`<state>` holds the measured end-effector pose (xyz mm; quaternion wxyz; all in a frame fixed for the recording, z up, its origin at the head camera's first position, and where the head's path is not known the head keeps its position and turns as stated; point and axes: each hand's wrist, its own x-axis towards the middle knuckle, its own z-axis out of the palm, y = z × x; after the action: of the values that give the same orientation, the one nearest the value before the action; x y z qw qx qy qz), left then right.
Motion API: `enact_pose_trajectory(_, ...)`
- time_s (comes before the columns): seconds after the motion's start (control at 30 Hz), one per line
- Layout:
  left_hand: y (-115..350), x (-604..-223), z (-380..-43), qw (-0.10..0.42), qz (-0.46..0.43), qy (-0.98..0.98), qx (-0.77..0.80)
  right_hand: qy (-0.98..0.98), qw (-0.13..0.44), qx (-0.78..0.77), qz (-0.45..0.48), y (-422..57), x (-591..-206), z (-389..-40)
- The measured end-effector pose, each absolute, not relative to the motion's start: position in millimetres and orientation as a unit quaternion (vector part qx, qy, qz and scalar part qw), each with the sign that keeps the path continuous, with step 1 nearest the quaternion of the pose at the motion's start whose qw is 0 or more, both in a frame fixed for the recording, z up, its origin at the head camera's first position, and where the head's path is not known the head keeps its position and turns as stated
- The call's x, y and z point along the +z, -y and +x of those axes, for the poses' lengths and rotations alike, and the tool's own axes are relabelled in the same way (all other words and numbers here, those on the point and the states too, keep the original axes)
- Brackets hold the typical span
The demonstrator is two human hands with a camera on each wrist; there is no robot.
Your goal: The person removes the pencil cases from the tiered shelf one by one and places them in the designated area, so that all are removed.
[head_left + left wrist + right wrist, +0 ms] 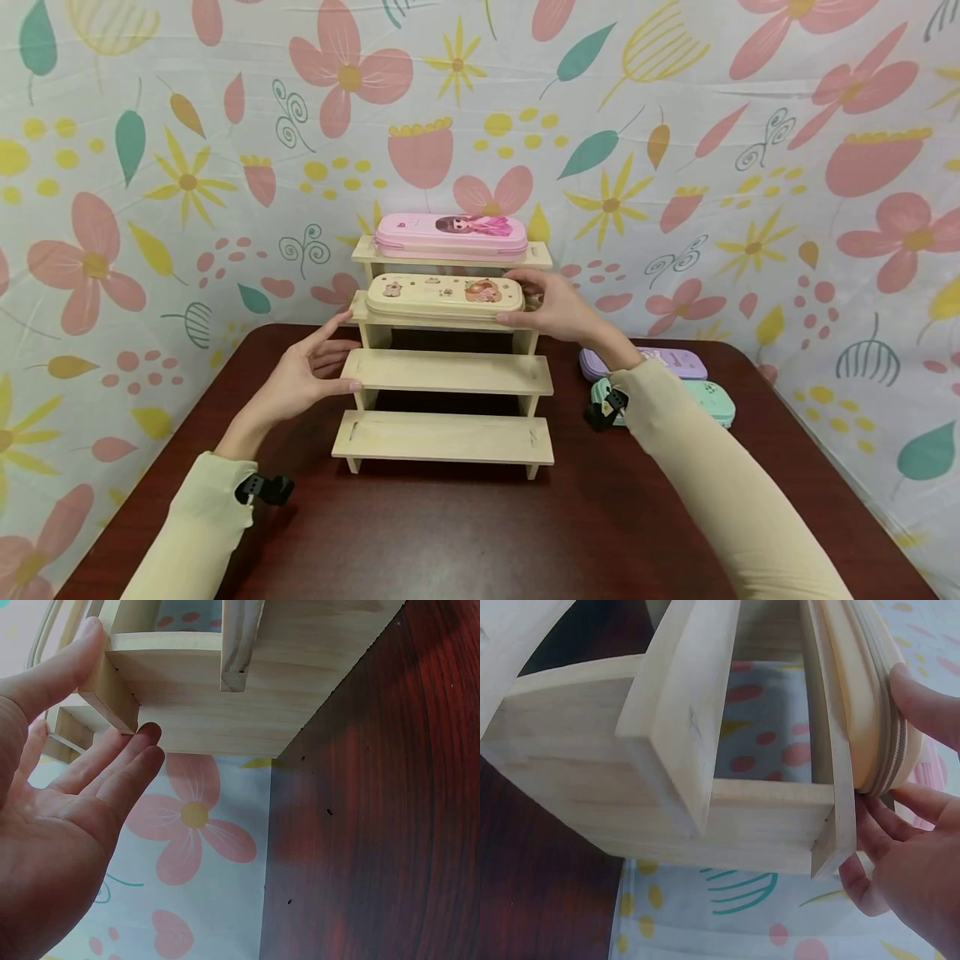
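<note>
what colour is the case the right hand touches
The case is pale yellow with small printed pictures; it shows best in the head view.

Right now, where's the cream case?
In the head view, the cream case sits on the second-highest shelf, below the pink case, the right hand gripping its right end.

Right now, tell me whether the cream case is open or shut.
Shut: the cream case sits with its top flat, no gap showing at the end the right hand grips.

Even light, soft sheen on tabletop (465, 529)
</note>
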<state>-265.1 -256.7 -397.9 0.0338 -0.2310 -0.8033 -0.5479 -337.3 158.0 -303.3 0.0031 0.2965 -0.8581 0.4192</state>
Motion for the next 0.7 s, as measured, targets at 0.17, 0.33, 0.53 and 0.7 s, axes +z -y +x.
enact_pose_trajectory(0.17, 257.0, -397.8, -264.7, 0.032, -0.231, 0.802, -0.55, 0.863, -0.006, 0.412, 0.293, -160.7, -302.5, -337.5)
enact_pose_trajectory(0.33, 257.5, -398.2, -265.0, 0.032, -0.231, 0.801, -0.552, 0.865, -0.016, 0.411, 0.289, -158.7, -301.9, -339.8)
enact_pose_trajectory(0.53, 257.8, -399.3, -265.6, 0.032, -0.234, 0.8, -0.552, 0.863, -0.026, 0.423, 0.276, -157.3, -301.2, -339.5)
enact_pose_trajectory(0.7, 257.5, -398.3, -265.9, 0.032, -0.233, 0.799, -0.553, 0.856, -0.036, 0.437, 0.273, -159.2, -300.1, -337.8)
